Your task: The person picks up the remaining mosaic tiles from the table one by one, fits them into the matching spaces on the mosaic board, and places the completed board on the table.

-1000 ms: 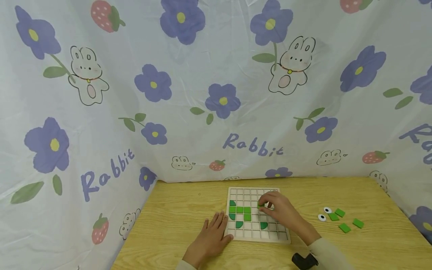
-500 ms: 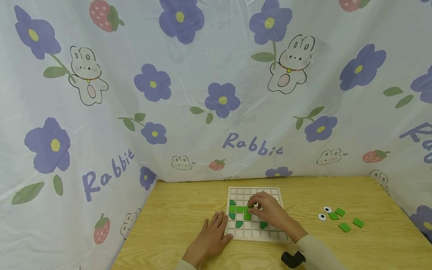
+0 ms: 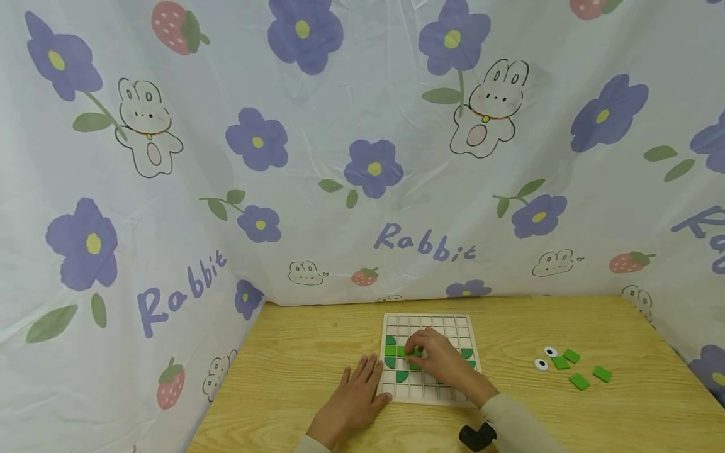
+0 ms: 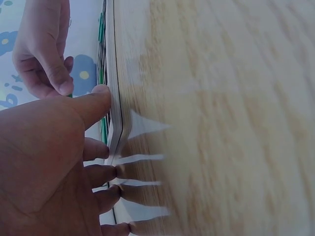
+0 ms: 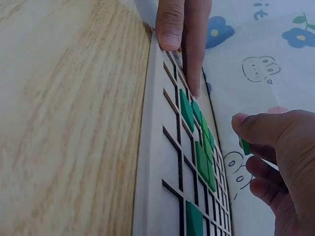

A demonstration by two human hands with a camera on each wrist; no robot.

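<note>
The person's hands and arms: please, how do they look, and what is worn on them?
The left hand and right hand wear no gloves. The left sleeve and right sleeve are plain, pale beige, ending short of the hands. Beside the right sleeve shows a black, angular device; its fastening is not visible.

Backdrop: white fabric curtain (image 3: 215, 82), lightly creased, behind and along both sides | prints: yellow-centred purple flowers (image 3: 362, 160), green leaves (image 3: 443, 96), red strawberries (image 3: 172, 26), two full-length outlined rabbits (image 3: 484, 135) each holding a flower, small rabbit heads (image 3: 306, 273) | purple "Rabbit" lettering (image 3: 391, 238), rightmost cut off | surface: yellowish wood-grain tabletop (image 3: 306, 352), far edge against curtain
</note>
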